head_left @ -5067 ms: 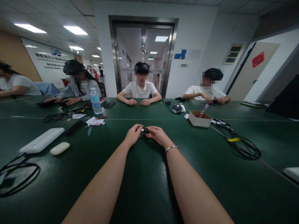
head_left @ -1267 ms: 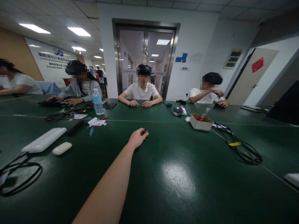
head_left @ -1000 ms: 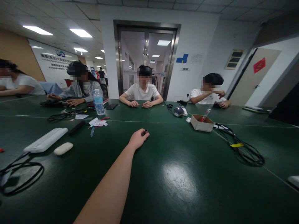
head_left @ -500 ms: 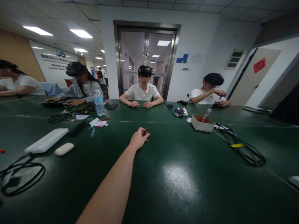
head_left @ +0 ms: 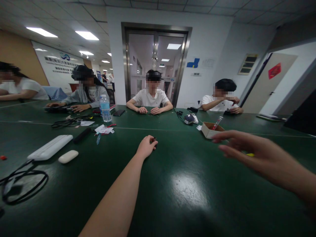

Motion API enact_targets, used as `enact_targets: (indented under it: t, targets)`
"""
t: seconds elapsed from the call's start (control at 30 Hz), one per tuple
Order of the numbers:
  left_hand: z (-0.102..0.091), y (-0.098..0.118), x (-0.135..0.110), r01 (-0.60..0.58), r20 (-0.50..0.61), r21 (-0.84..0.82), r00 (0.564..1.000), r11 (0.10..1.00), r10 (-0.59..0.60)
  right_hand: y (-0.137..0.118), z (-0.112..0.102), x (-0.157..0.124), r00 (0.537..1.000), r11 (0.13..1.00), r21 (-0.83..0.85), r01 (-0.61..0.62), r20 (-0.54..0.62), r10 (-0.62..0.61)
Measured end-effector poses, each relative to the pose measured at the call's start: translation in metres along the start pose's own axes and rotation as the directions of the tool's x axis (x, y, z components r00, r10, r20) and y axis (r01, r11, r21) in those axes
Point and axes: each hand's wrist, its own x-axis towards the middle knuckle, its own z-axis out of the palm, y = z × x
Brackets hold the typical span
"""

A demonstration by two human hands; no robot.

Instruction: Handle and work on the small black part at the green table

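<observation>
Left hand [head_left: 146, 147]: pinching small dark part [head_left: 154, 138].
Part: 12 o'clock, table [head_left: 155, 187] middle; could drop if pinch loosens.
Right hand [head_left: 263, 148]: 2 o'clock, fingers spread, nothing visibly held.
Cardboard box [head_left: 206, 131]: 1 o'clock; wide right swing could clip it.

glossy green tabletop [head_left: 160, 177], clear plastic bottle [head_left: 105, 109], matt cardboard box [head_left: 206, 131], shiny metal doorframe [head_left: 124, 65]

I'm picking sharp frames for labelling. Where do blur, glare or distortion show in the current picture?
Head view: the right hand is smeared and soft-edged, the left hand much crisper; head view: a glare patch whitens part of the green table; head view: the right-hand door leans, probably lens distortion; head view: the small dark thing in the left hand is mostly hidden.
</observation>
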Motion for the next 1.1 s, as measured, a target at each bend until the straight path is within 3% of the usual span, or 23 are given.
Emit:
enact_targets:
  t: [0.07,0.2,0.3,0.4,0.47,0.6,0.87,1.1]
  targets:
    - [-0.002,-0.001,0.003,0.052,-0.020,-0.110,0.998,0.993,-0.054,0.000,0.036,0.049,0.972,0.970,0.220,-0.101,0.230,0.049]
    - [-0.005,-0.003,0.009,0.079,-0.090,-0.427,0.988,0.901,-0.129,0.018,0.134,0.115,0.905,0.795,0.449,-0.408,0.311,0.289]
    - [-0.006,-0.001,0.010,0.060,-0.118,-0.557,0.981,0.828,-0.151,0.029,0.194,0.133,0.825,0.536,0.628,-0.565,0.442,0.352]
    - [-0.005,0.002,0.008,0.040,-0.138,-0.597,0.979,0.801,-0.152,0.033,0.226,0.139,0.841,0.269,0.801,-0.534,0.474,0.261]
    - [-0.004,0.003,0.007,0.031,-0.135,-0.602,0.981,0.798,-0.141,0.036,0.235,0.141,0.874,0.200,0.856,-0.477,0.439,0.209]
    - [-0.004,0.005,0.007,0.055,-0.104,-0.585,0.984,0.809,-0.142,0.042,0.239,0.143,0.894,0.181,0.876,-0.447,0.427,0.139]
    - [-0.006,0.000,0.008,0.032,-0.113,-0.452,0.989,0.891,-0.093,0.049,0.241,0.140,0.924,0.096,0.945,-0.312,0.279,0.261]
    - [-0.003,-0.003,0.010,0.027,-0.122,-0.427,0.989,0.904,-0.087,0.049,0.237,0.140,0.910,-0.001,0.948,-0.318,0.306,0.279]
